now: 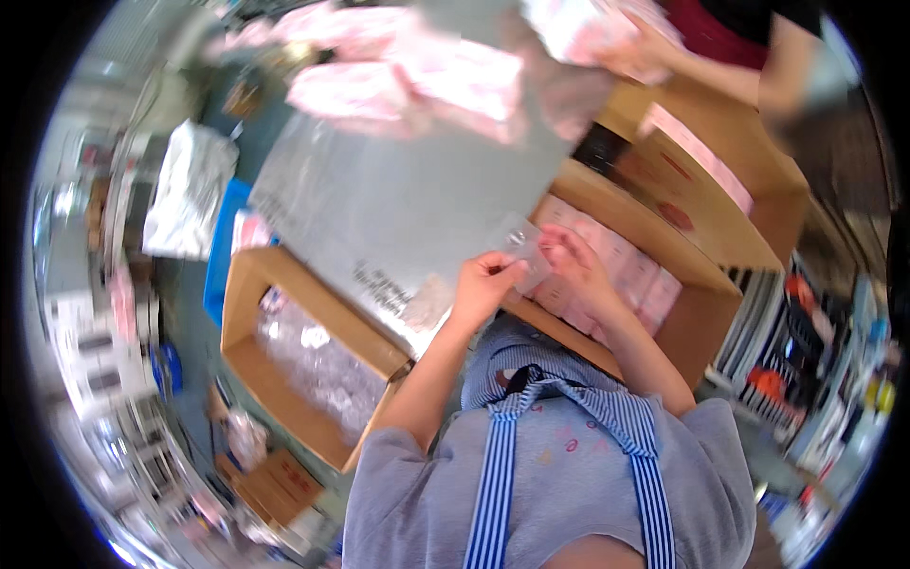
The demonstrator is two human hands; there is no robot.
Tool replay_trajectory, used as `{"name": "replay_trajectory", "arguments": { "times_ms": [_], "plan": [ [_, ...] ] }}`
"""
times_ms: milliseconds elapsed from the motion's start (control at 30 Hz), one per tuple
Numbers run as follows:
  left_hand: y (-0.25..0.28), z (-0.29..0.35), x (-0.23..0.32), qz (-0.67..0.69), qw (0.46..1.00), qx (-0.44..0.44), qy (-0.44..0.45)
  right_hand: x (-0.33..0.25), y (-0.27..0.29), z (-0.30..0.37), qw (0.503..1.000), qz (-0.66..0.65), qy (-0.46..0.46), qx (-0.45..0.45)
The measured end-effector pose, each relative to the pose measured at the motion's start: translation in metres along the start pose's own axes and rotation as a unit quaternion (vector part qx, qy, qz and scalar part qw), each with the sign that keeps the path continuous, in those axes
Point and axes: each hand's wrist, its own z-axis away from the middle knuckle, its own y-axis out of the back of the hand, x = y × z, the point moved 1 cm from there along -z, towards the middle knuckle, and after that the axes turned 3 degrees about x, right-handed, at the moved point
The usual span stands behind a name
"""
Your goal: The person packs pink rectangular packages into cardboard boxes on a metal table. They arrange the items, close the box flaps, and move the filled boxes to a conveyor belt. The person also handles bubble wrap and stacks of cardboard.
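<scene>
A small clear plastic piece [523, 248], its exact kind unclear, is pinched between the thumb and fingers of my left hand [488, 284]. Close against its right side is my right hand [580, 270], palm partly turned up, the fingers loosely bent and apart; blur hides whether they touch the plastic. Both hands are over the near edge of a grey table and an open cardboard box [697, 318]. Rows of pink-and-white packs [607, 248] lie inside that box, partly hidden by my right forearm.
Left of me, another cardboard box [242, 327] holds clear plastic pieces [318, 365]. Pink-and-white packages [408, 85] lie on the table's [379, 199] far side. At far right, a co-worker's hand [645, 47] holds a similar package above another open box [773, 204]. A blue bin [224, 247] stands left.
</scene>
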Motion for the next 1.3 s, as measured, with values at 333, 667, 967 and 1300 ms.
{"name": "replay_trajectory", "arguments": {
  "times_ms": [333, 667, 967, 1300],
  "plan": [
    [-0.099, -0.030, -0.022, 0.121, 0.976, -0.158, 0.093, 0.084, 0.161, 0.044, 0.939, 0.233, -0.051, 0.249],
    [-0.012, -0.016, -0.013, -0.196, 0.947, 0.109, -0.230, 0.130, 0.150, 0.041, 0.926, -0.042, -0.330, 0.180],
    [0.357, 0.160, -0.149, -0.611, 0.670, 0.410, 0.099, 0.222, 0.148, 0.063, 0.682, 0.640, -0.351, -0.029],
    [0.283, 0.065, -0.088, -0.494, 0.619, 0.610, 0.014, -0.018, 0.034, -0.111, 0.819, 0.527, 0.227, -0.005]
  ]
}}
